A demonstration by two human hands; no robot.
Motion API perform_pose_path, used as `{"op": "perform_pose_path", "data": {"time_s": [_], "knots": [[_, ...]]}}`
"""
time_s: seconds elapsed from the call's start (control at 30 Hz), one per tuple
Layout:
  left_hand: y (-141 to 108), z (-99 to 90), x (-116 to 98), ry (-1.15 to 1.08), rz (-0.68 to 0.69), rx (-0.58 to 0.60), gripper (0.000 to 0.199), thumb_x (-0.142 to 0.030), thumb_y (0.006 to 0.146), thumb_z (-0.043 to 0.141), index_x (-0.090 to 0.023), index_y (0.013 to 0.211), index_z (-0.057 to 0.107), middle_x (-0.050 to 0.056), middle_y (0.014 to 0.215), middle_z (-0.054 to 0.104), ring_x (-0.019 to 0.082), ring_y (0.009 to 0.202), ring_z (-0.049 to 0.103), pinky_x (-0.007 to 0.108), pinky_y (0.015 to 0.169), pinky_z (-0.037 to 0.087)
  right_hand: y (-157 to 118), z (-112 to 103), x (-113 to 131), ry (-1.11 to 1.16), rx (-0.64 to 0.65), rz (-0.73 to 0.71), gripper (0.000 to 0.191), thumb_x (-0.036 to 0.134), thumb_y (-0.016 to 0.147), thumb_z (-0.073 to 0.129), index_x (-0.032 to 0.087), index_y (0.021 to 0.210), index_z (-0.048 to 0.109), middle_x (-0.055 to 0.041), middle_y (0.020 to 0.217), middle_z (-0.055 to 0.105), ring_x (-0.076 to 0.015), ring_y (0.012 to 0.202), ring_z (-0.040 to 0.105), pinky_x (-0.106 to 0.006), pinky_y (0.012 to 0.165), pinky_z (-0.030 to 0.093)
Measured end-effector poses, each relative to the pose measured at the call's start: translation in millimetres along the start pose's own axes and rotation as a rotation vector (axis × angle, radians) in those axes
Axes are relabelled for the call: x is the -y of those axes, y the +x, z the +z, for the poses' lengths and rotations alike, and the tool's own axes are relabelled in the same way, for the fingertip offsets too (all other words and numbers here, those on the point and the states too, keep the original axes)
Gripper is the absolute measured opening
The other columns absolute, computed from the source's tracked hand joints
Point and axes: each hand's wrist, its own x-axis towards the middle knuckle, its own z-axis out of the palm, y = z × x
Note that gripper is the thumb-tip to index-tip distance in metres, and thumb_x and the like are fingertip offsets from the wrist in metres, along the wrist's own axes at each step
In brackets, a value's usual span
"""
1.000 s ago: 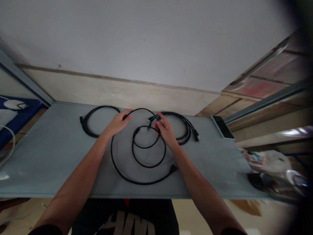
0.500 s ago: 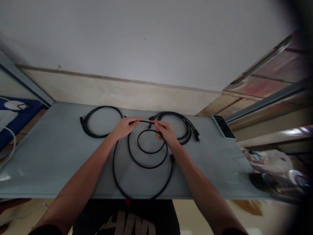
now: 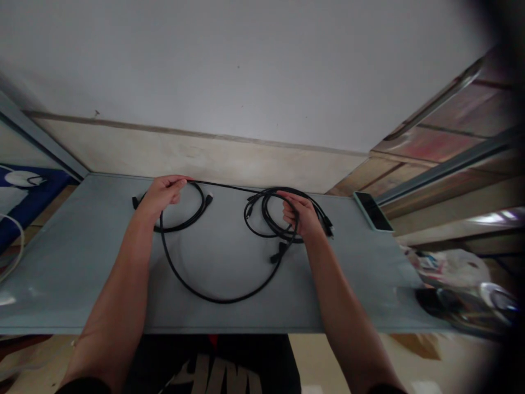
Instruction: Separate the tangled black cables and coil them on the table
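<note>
A black cable [image 3: 223, 301] runs between my hands, its upper stretch pulled nearly straight and its lower part hanging in a wide loop over the table. My left hand [image 3: 163, 194] pinches it above a coiled black cable [image 3: 180, 225] on the left. On the other side my right hand [image 3: 298, 212] grips the same cable in front of a second coiled black cable [image 3: 314, 203]. A smaller loop and a dark connector [image 3: 279, 253] hang by my right hand. Some of the right coil is hidden behind my fingers.
The grey table [image 3: 102, 262] backs onto a pale wall [image 3: 229, 158]. A phone [image 3: 373, 211] lies near the right end. Beyond it are a plastic bag [image 3: 455, 268] and dark blurred items. At the far left, a white cable [image 3: 18, 246] passes a blue surface [image 3: 36, 191].
My hands have moved apart, the left one further left, drawing the cable between them into a longer, straighter span. The small loop has shifted right with my right hand.
</note>
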Motion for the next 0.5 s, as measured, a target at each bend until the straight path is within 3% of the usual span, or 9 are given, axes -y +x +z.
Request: {"op": "perform_pose_path", "data": {"time_s": [0.23,0.33,0.5], "knots": [[-2,0.1,2,-0.094,-0.112,0.176,0.024,-0.034,0.078,0.07,-0.017,0.095,0.067,-0.01,0.049,0.029,0.004,0.037,0.023,0.019,0.039,0.019,2,-8,1,-0.05,-0.057,-0.041,0.037,0.034,0.074,0.074,0.019,0.108,0.071,0.0076,0.056,0.032,-0.0062,0.045,0.025,-0.02,0.038,0.016],[-1,9.0,5,-0.061,-0.098,0.195,0.026,-0.037,0.077,0.072,-0.018,0.094,0.065,-0.009,0.051,0.033,0.004,0.039,0.027,0.018,0.041,0.02,4,-2,-4,-0.05,-0.012,-0.001,0.037,0.034,0.074,0.075,0.02,0.108,0.07,0.008,0.056,0.032,-0.0056,0.044,0.023,-0.02,0.038,0.015],[2,28.1,12,0.036,-0.095,0.273,0.038,-0.04,0.08,0.069,-0.016,0.109,0.069,-0.008,0.053,0.034,0.006,0.043,0.03,0.02,0.043,0.022,3,17,-16,-0.04,0.087,0.059,0.034,0.036,0.078,0.073,0.021,0.108,0.069,0.0093,0.055,0.026,-0.0053,0.043,0.02,-0.019,0.038,0.014]]}}
